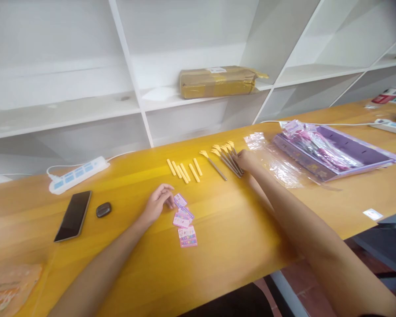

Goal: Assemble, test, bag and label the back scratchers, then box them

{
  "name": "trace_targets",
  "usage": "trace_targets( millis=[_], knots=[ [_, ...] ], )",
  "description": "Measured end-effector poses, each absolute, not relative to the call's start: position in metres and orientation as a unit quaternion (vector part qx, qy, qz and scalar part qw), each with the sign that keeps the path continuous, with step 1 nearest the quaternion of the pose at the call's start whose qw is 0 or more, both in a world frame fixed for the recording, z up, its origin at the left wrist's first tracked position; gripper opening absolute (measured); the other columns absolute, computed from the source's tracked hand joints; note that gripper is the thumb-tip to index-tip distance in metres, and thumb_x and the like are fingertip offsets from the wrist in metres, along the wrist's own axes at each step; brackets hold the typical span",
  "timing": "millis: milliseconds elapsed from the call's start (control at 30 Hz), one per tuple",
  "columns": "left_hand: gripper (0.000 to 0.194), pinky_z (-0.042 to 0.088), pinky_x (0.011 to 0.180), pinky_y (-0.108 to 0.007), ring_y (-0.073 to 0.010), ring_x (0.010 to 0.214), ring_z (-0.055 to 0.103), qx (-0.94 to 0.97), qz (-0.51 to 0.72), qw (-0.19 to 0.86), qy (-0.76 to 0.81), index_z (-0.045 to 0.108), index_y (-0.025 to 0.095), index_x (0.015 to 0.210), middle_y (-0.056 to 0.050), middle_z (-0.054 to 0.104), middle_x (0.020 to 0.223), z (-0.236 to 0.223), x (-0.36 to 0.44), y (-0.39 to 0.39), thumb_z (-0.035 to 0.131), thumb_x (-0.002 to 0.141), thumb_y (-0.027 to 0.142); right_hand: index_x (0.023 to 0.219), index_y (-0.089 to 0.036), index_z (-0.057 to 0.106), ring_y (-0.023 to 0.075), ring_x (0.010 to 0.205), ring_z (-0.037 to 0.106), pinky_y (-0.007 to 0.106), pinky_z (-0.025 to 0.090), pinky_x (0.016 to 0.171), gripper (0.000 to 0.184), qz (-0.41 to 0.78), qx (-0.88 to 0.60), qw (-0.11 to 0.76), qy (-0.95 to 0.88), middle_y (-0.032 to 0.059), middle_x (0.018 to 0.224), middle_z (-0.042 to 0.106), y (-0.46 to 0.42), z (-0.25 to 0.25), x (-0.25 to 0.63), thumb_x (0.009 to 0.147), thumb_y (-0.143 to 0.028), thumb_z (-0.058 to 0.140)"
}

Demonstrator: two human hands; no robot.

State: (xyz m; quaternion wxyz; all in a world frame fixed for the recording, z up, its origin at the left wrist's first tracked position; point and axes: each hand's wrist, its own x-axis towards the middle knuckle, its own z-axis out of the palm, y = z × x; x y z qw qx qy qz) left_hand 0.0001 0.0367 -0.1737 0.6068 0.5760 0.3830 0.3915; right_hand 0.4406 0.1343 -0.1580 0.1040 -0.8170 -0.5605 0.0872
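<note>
We observe the right hand [244,161] at the right end of a row of thin metallic sticks [229,160] with yellow tops, touching the outermost ones; we cannot tell whether its fingers pinch them. We find the left hand [159,202] with fingers loosely curled beside small printed cards [184,216]; we see no object in its grip. We note short yellow rods [184,172] lying between the cards and the shelving [198,119]

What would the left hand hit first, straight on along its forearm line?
Probably the short yellow sticks. The cards by the left hand's fingertips look just off that line; hand height above the table is unclear.
</note>
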Motion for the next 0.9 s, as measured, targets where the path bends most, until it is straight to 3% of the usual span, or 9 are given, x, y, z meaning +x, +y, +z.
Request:
trace_targets(
  millis=[133, 300, 433, 567, 733, 900],
  knots=[
    [0.026, 0.054, 0.059, -0.028, -0.0171, 0.063, 0.070, 0.578, 0.391, 0.609, 0.377, 0.062, 0.020, 0.110, 0.001, 0.068, 0.073, -0.174, 0.001, 0.035, 0.063, 0.098, 0.043, 0.096, -0.009, 0.075, 0.0286, 0.087, 0.074, 0.032, 0.047, 0.076, 0.042, 0.095, -0.837, 0.068, -0.535, 0.0238, 0.089, 0.078, 0.135, -0.149, 0.442, 0.106, -0.044, 0.055],
    [0.024, 0.053, 0.059, -0.028, -0.0170, 0.062, 0.070, 0.572, 0.397, 0.613, 0.374, 0.062, 0.020, 0.110, 0.001, 0.068, 0.072, -0.175, 0.004, 0.034, 0.063, 0.097, 0.041, 0.130, 0.002, 0.060, 0.0414, 0.109, 0.072, 0.043, 0.050, 0.087, 0.050, 0.019, -0.842, 0.085, -0.532, 0.0388, 0.116, 0.070, 0.120, -0.121, 0.421, 0.111, -0.037, 0.035],
    [0.023, 0.053, 0.059, -0.028, -0.0158, 0.060, 0.067, 0.578, 0.394, 0.613, 0.367, 0.061, 0.020, 0.109, 0.001, 0.068, 0.072, -0.177, 0.004, 0.034, 0.062, 0.097, 0.040, 0.138, -0.002, 0.051, 0.0356, 0.103, 0.072, 0.038, 0.050, 0.083, 0.045, 0.022, -0.797, 0.114, -0.593, 0.0319, 0.117, 0.072, 0.119, -0.096, 0.367, 0.110, -0.028, 0.027],
    [0.021, 0.054, 0.059, -0.028, -0.0149, 0.058, 0.066, 0.585, 0.393, 0.609, 0.365, 0.061, 0.020, 0.108, 0.001, 0.068, 0.072, -0.179, 0.003, 0.035, 0.059, 0.099, 0.039, 0.133, -0.013, 0.059, 0.0333, 0.102, 0.072, 0.036, 0.050, 0.084, 0.039, 0.049, -0.735, 0.108, -0.668, 0.0218, 0.115, 0.076, 0.134, -0.084, 0.283, 0.108, -0.037, 0.041],
    [0.024, 0.053, 0.057, -0.027, -0.0149, 0.057, 0.067, 0.585, 0.392, 0.609, 0.365, 0.062, 0.020, 0.106, 0.002, 0.067, 0.071, -0.178, 0.004, 0.035, 0.063, 0.096, 0.041, 0.125, -0.015, 0.072, 0.0315, 0.108, 0.073, 0.035, 0.051, 0.089, 0.046, 0.091, -0.662, 0.061, -0.742, 0.0210, 0.119, 0.077, 0.162, -0.086, 0.189, 0.106, -0.050, 0.049],
    [0.026, 0.053, 0.055, -0.027, -0.0151, 0.055, 0.066, 0.591, 0.388, 0.602, 0.372, 0.061, 0.020, 0.104, 0.002, 0.066, 0.070, -0.175, 0.005, 0.035, 0.061, 0.095, 0.044, 0.124, -0.011, 0.077, 0.0308, 0.113, 0.073, 0.034, 0.051, 0.093, 0.049, 0.121, -0.645, 0.015, -0.754, 0.0222, 0.110, 0.080, 0.174, -0.095, 0.147, 0.102, -0.052, 0.060]
  ],
)
